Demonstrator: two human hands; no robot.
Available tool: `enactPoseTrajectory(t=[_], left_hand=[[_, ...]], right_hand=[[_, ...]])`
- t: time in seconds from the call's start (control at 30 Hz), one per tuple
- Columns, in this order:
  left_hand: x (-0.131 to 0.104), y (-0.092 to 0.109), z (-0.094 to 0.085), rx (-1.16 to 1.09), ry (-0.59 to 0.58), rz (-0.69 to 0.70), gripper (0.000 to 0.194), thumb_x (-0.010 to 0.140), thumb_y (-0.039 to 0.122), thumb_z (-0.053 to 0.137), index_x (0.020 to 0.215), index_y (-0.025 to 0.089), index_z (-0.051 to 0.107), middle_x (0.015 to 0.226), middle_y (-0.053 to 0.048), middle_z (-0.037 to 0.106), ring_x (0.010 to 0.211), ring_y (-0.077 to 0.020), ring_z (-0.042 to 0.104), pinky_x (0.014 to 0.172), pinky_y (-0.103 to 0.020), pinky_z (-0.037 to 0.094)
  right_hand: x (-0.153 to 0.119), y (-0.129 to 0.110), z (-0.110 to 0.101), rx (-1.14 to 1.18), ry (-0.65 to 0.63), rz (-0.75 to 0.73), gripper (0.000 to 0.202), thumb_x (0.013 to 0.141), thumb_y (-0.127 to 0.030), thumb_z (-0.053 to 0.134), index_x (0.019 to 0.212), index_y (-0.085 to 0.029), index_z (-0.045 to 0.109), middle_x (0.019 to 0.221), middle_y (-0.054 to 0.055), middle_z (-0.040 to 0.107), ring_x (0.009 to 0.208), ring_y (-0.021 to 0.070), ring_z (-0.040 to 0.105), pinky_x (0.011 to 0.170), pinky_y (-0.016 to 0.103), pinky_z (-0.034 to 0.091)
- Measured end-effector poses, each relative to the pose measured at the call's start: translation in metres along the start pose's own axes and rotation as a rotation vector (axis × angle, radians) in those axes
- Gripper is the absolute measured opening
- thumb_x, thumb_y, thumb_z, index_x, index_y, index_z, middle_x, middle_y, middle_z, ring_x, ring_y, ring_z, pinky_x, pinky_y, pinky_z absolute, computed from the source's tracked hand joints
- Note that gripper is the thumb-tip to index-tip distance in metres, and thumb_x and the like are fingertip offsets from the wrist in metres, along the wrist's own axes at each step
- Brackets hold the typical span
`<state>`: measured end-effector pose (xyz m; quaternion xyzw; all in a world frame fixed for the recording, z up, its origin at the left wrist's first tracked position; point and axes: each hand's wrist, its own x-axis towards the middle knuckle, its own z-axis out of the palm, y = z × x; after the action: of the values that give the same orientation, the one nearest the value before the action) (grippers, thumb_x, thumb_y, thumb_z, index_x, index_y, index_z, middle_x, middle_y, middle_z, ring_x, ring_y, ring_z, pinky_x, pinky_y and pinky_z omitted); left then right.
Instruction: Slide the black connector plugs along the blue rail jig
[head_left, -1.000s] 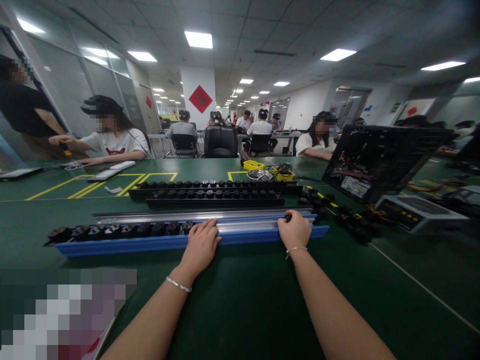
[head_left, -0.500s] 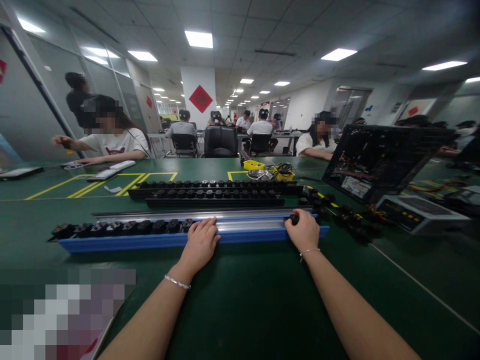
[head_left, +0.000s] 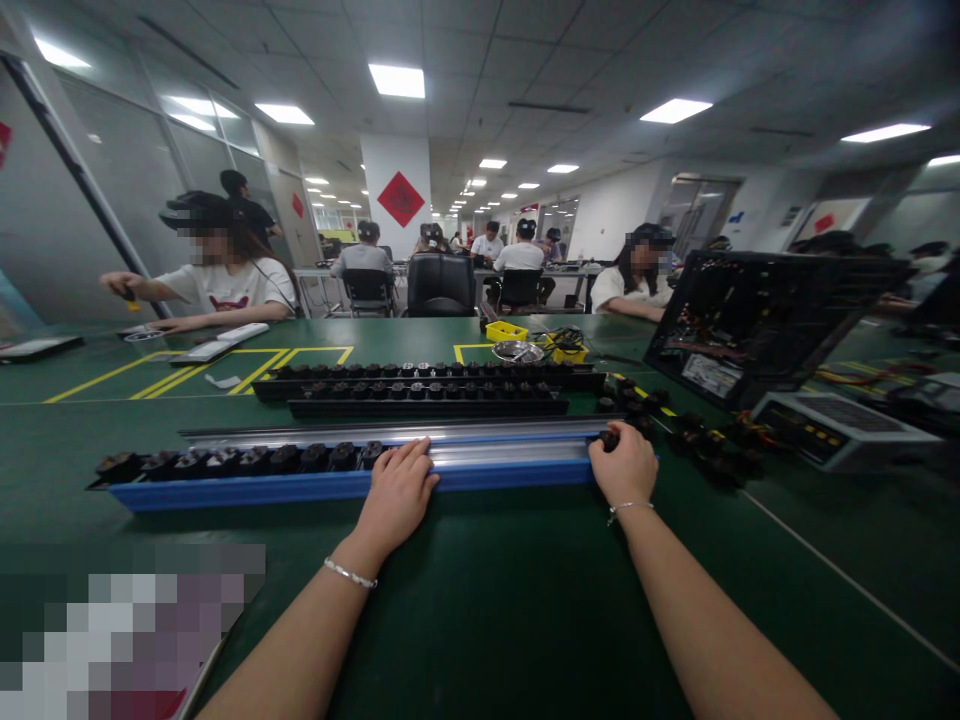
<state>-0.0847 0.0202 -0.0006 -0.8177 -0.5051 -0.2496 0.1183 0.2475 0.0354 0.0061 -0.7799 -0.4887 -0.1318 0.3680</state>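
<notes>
A long blue rail (head_left: 517,474) with a silvery channel lies across the green table. Several black round modules (head_left: 285,458) sit in a row along its left part. My left hand (head_left: 395,492) rests over the rail's middle, beside the last module of the row, its fingers close together on the channel; what lies under them is hidden. At the rail's right end, my right hand (head_left: 624,466) grips a small black module (head_left: 609,438) between thumb and fingers, at the channel.
Behind the rail lie two black strips filled with modules (head_left: 427,392). Loose black parts (head_left: 697,430), a power supply (head_left: 840,430) and an open computer case (head_left: 757,320) are at the right. Yellow trays (head_left: 507,330) stand farther back. Other people sit across the table.
My right hand has moved right along the rail with the black module. The rail and my left hand have shifted slightly left. A person standing at the back left has moved right.
</notes>
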Motion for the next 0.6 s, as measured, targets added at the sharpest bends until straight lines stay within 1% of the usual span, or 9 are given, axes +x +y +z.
enactPoseTrajectory(t=[0.2, 0.4, 0.5, 0.6], left_hand=[[0.000, 0.000, -0.001, -0.002, -0.008, -0.003, 0.020, 0.089, 0.030, 0.039, 0.090, 0.021, 0.057, 0.130, -0.009, 0.055, 0.123, -0.0237, 0.046, 0.099, -0.045, 0.034], [0.000, -0.001, 0.000, -0.009, 0.000, -0.001, 0.020, 0.090, 0.029, 0.039, 0.092, 0.021, 0.057, 0.129, -0.009, 0.055, 0.123, -0.0239, 0.046, 0.098, -0.045, 0.034], [0.000, -0.001, 0.000, -0.012, 0.000, 0.000, 0.020, 0.090, 0.030, 0.039, 0.092, 0.021, 0.057, 0.130, -0.009, 0.055, 0.123, -0.0236, 0.046, 0.098, -0.045, 0.034], [0.000, -0.001, -0.001, -0.007, -0.002, 0.001, 0.020, 0.090, 0.029, 0.039, 0.092, 0.021, 0.057, 0.129, -0.009, 0.055, 0.123, -0.0235, 0.046, 0.098, -0.045, 0.035]], right_hand=[[0.004, 0.006, -0.003, -0.023, 0.005, 0.066, 0.037, 0.072, -0.025, 0.049, 0.106, -0.016, 0.058, 0.100, 0.011, 0.061, 0.092, 0.0247, 0.051, 0.083, 0.037, 0.036], [0.008, 0.014, -0.002, -0.037, 0.040, 0.117, 0.035, 0.072, -0.027, 0.048, 0.104, -0.016, 0.059, 0.099, 0.011, 0.062, 0.091, 0.0255, 0.050, 0.085, 0.039, 0.035], [0.010, 0.020, 0.000, 0.006, 0.035, 0.099, 0.036, 0.073, -0.028, 0.047, 0.104, -0.014, 0.058, 0.099, 0.012, 0.061, 0.091, 0.0256, 0.050, 0.083, 0.037, 0.037], [0.012, 0.024, 0.001, 0.036, 0.044, 0.082, 0.036, 0.073, -0.027, 0.047, 0.105, -0.013, 0.058, 0.099, 0.013, 0.061, 0.092, 0.0253, 0.050, 0.084, 0.037, 0.036]])
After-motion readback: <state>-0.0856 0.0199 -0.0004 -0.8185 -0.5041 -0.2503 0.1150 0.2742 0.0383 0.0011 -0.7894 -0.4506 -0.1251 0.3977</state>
